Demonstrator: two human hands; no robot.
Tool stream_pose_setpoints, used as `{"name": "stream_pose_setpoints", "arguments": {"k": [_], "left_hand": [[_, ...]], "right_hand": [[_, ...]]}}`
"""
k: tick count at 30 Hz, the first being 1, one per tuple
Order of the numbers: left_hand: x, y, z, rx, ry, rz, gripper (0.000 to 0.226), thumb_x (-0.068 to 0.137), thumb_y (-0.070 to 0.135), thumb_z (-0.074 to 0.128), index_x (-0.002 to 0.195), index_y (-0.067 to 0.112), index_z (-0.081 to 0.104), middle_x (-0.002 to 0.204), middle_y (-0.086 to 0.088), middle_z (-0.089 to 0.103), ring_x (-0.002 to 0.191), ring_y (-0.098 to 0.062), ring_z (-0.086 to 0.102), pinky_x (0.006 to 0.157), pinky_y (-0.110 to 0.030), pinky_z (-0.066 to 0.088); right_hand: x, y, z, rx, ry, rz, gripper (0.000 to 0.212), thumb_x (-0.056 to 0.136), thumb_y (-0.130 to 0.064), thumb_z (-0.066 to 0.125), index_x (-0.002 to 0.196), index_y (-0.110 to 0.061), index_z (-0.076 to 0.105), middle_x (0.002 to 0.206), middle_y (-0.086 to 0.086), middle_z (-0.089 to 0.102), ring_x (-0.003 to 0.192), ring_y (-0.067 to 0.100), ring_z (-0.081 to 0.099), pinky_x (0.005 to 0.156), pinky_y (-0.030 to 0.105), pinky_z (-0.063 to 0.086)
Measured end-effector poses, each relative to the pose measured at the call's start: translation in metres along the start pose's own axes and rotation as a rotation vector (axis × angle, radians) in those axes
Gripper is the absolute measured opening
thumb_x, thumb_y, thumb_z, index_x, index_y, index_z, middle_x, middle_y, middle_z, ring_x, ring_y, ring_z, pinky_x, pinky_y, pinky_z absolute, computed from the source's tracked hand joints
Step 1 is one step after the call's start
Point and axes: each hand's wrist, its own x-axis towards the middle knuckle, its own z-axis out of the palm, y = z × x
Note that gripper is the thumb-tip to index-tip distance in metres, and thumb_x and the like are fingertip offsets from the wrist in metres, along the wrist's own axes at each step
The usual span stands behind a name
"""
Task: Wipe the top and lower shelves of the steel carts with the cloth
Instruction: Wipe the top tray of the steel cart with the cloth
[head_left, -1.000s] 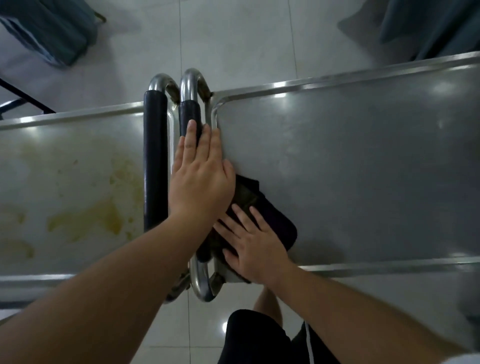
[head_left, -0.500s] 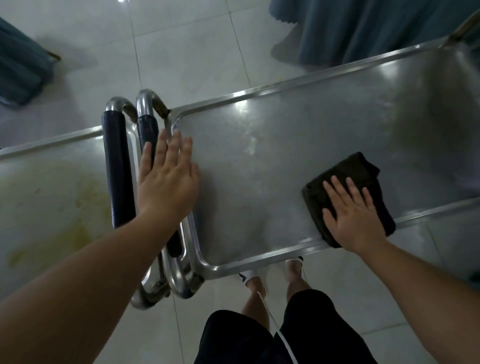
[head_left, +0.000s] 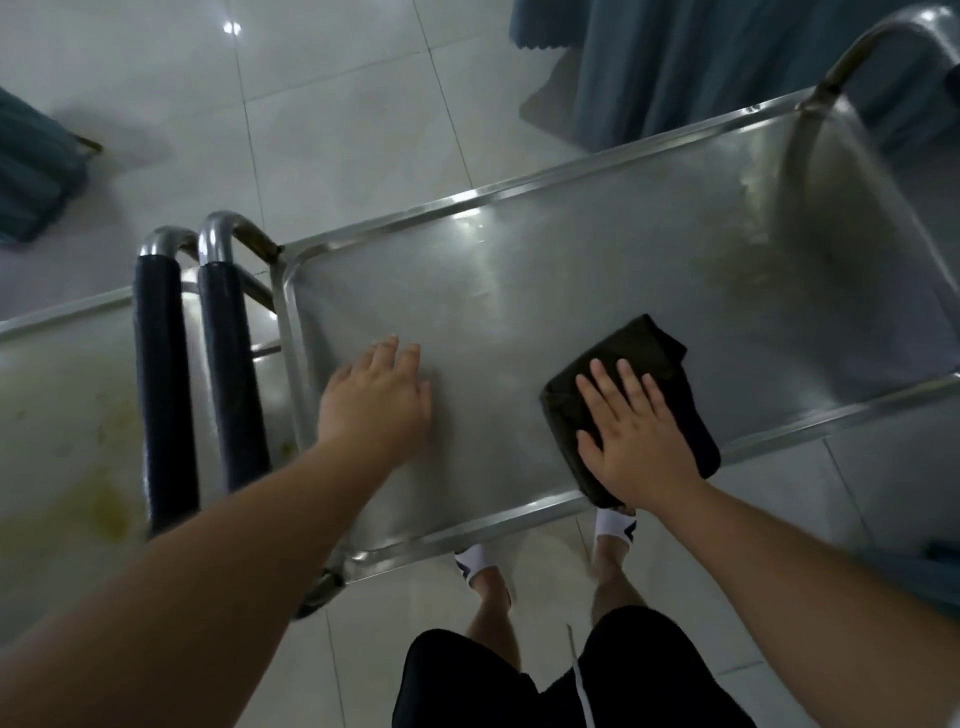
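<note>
Here our right hand (head_left: 636, 441) presses flat on the cloth (head_left: 631, 405) to scrub the cart (head_left: 493, 291). Our left hand (head_left: 376, 402), fingers loose and holding nothing, rests on the steel, likely to brace it.

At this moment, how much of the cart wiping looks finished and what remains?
In hand: the right hand presses the dark cloth flat on the right cart's top shelf, near its front edge; the left hand rests open on the same shelf. Its left part looks clean, but smudges show near the far right end. Left: the left cart's top carries yellow stains. No lower shelf is visible.
</note>
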Motion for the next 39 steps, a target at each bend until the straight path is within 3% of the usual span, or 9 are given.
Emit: {"name": "stream_pose_setpoints", "arguments": {"k": [7, 15, 21, 24, 27, 31, 34, 36, 39], "left_hand": [[0.015, 0.113, 0.024, -0.260, -0.042, -0.055, 0.061, 0.108, 0.045, 0.037, 0.165, 0.024, 0.028, 0.173, -0.006, 0.025, 0.158, -0.028, 0.025, 0.125, -0.047, 0.025], [0.055, 0.201, 0.043, -0.358, 0.120, -0.142, 0.064, 0.107, 0.042, 0.042, 0.166, 0.023, 0.025, 0.176, -0.005, 0.015, 0.163, -0.024, 0.009, 0.129, -0.046, 0.016], [0.076, 0.220, 0.061, -0.370, 0.224, -0.284, 0.066, 0.108, 0.041, 0.038, 0.168, 0.023, 0.017, 0.178, -0.003, 0.009, 0.164, -0.022, 0.003, 0.132, -0.042, 0.005], [0.077, 0.219, 0.073, -0.352, 0.242, -0.317, 0.065, 0.110, 0.040, 0.035, 0.169, 0.024, 0.015, 0.178, -0.001, 0.009, 0.164, -0.020, 0.002, 0.132, -0.041, 0.002], [0.077, 0.220, 0.085, -0.332, 0.289, -0.329, 0.065, 0.110, 0.041, 0.036, 0.170, 0.025, 0.015, 0.178, 0.001, 0.010, 0.164, -0.018, 0.003, 0.132, -0.039, 0.000], [0.081, 0.216, 0.093, -0.344, 0.320, -0.331, 0.069, 0.105, 0.046, 0.032, 0.169, 0.027, 0.016, 0.177, 0.004, 0.011, 0.163, -0.014, 0.003, 0.132, -0.038, 0.000], [0.083, 0.214, 0.096, -0.341, 0.343, -0.335, 0.071, 0.102, 0.048, 0.031, 0.169, 0.026, 0.019, 0.177, 0.003, 0.014, 0.163, -0.015, 0.005, 0.132, -0.038, 0.002], [0.084, 0.214, 0.097, -0.336, 0.349, -0.335, 0.072, 0.101, 0.047, 0.032, 0.169, 0.026, 0.020, 0.177, 0.003, 0.014, 0.163, -0.015, 0.006, 0.132, -0.038, 0.002], [0.083, 0.214, 0.098, -0.332, 0.352, -0.332, 0.072, 0.101, 0.045, 0.034, 0.169, 0.025, 0.022, 0.177, 0.003, 0.015, 0.163, -0.015, 0.007, 0.131, -0.037, 0.001]], "right_hand": [[-0.002, 0.038, 0.006, 0.075, 0.034, -0.035, 0.075, 0.101, -0.052, 0.040, 0.167, -0.024, 0.019, 0.175, 0.003, 0.015, 0.161, 0.029, 0.009, 0.130, 0.051, 0.008], [-0.010, 0.179, -0.011, 0.016, -0.012, -0.011, 0.071, 0.103, -0.055, 0.033, 0.167, -0.028, 0.017, 0.175, -0.002, 0.011, 0.162, 0.025, 0.008, 0.130, 0.050, 0.007], [-0.014, 0.282, -0.020, -0.006, 0.000, 0.001, 0.070, 0.102, -0.053, 0.033, 0.166, -0.028, 0.022, 0.174, 0.000, 0.020, 0.161, 0.027, 0.014, 0.129, 0.051, 0.012], [-0.017, 0.333, -0.023, 0.003, 0.010, 0.147, 0.070, 0.101, -0.052, 0.032, 0.165, -0.027, 0.023, 0.173, 0.002, 0.023, 0.159, 0.029, 0.018, 0.129, 0.052, 0.013], [-0.014, 0.365, -0.027, 0.033, 0.044, 0.446, 0.070, 0.100, -0.052, 0.031, 0.165, -0.028, 0.020, 0.173, 0.003, 0.021, 0.159, 0.029, 0.014, 0.128, 0.054, 0.010], [0.001, 0.339, -0.027, 0.046, 0.069, 0.664, 0.071, 0.101, -0.052, 0.027, 0.166, -0.025, 0.016, 0.174, 0.004, 0.015, 0.160, 0.031, 0.008, 0.129, 0.056, 0.008], [0.012, 0.277, -0.026, 0.148, 0.114, 0.756, 0.074, 0.099, -0.049, 0.031, 0.165, -0.016, 0.024, 0.172, 0.011, 0.022, 0.158, 0.038, 0.017, 0.126, 0.061, 0.015], [0.012, 0.217, -0.021, 0.141, 0.115, 0.636, 0.073, 0.100, -0.047, 0.036, 0.164, -0.012, 0.029, 0.171, 0.014, 0.026, 0.156, 0.040, 0.023, 0.126, 0.060, 0.017], [0.014, 0.118, -0.012, 0.152, 0.066, 0.255, 0.075, 0.099, -0.047, 0.043, 0.165, -0.016, 0.029, 0.173, 0.008, 0.022, 0.159, 0.036, 0.018, 0.128, 0.056, 0.011]]}}
